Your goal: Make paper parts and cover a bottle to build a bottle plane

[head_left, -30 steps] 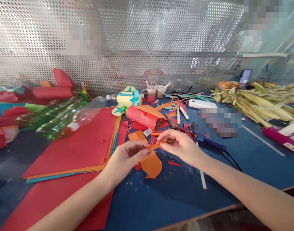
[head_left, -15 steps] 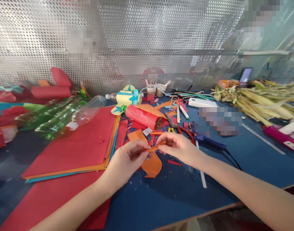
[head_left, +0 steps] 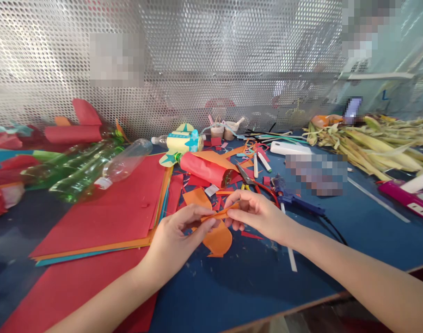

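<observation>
A narrow folded strip of orange paper (head_left: 221, 215) is stretched between my two hands. My left hand (head_left: 183, 233) pinches its left end between thumb and fingers. The right end is pinched by my right hand (head_left: 254, 213). Below and behind the strip lie orange paper cutouts (head_left: 218, 238) on the blue table (head_left: 253, 291). Just past my hands rests a bottle wrapped in red paper (head_left: 207, 169). Scissors with red handles (head_left: 248, 175) lie beyond my right hand.
Stacked coloured sheets, red on top (head_left: 110, 212), lie left. Green bottles (head_left: 86, 171) and a clear bottle (head_left: 128, 159) stand behind them, lying flat. A blue glue gun (head_left: 301, 202), white strips and dried husks (head_left: 367, 148) are at the right.
My left hand has shifted slightly on the orange strip, and more of the strip shows between my hands. The fingers of my right hand have moved a little lower. The view has shifted slightly.
</observation>
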A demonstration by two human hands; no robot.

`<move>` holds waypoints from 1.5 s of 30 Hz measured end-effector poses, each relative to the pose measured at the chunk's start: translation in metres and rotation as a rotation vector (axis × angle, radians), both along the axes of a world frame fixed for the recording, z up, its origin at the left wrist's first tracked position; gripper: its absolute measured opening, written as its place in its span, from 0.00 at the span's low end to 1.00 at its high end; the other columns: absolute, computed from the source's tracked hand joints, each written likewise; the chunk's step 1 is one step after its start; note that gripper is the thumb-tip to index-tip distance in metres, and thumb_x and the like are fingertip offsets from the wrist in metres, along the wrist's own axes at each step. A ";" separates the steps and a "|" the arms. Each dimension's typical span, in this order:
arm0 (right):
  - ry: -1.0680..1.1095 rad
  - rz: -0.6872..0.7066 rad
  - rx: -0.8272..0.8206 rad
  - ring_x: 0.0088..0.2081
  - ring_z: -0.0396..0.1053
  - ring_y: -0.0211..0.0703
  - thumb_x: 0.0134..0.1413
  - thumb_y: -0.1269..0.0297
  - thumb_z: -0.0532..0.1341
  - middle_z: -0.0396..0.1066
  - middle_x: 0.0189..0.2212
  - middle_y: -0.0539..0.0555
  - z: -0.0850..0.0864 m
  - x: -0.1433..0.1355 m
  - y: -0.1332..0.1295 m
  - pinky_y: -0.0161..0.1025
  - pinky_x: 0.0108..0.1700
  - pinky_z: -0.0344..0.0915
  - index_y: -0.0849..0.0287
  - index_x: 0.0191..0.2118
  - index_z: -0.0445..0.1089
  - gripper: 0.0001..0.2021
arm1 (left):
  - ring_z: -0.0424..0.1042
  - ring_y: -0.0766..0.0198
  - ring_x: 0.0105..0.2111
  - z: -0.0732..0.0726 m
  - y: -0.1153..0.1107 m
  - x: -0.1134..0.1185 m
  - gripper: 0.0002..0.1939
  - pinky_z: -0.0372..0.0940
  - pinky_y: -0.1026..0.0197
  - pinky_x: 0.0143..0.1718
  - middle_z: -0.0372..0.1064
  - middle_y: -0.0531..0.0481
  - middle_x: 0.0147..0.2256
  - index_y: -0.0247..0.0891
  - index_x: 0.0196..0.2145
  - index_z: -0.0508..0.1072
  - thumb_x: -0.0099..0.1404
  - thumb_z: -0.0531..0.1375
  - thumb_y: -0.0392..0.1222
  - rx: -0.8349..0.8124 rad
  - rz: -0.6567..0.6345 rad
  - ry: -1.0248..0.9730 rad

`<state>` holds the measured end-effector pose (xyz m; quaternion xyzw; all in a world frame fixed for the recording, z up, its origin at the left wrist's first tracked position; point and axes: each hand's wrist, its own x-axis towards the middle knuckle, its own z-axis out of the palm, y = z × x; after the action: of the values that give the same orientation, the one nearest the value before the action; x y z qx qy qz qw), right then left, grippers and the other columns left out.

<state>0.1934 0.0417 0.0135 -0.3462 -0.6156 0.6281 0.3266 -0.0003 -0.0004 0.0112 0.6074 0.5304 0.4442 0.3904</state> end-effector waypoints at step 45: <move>-0.071 -0.053 0.112 0.27 0.64 0.33 0.46 0.70 0.63 0.63 0.25 0.44 -0.009 -0.002 0.005 0.34 0.33 0.64 0.57 0.29 0.62 0.07 | 0.73 0.68 0.32 0.000 0.008 0.002 0.09 0.67 0.67 0.37 0.70 0.55 0.29 0.37 0.29 0.69 0.54 0.66 0.42 -0.309 -0.231 -0.267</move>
<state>0.1911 0.0470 0.0048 -0.3655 -0.6518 0.5711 0.3398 0.0014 0.0079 0.0111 0.5330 0.4627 0.3864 0.5937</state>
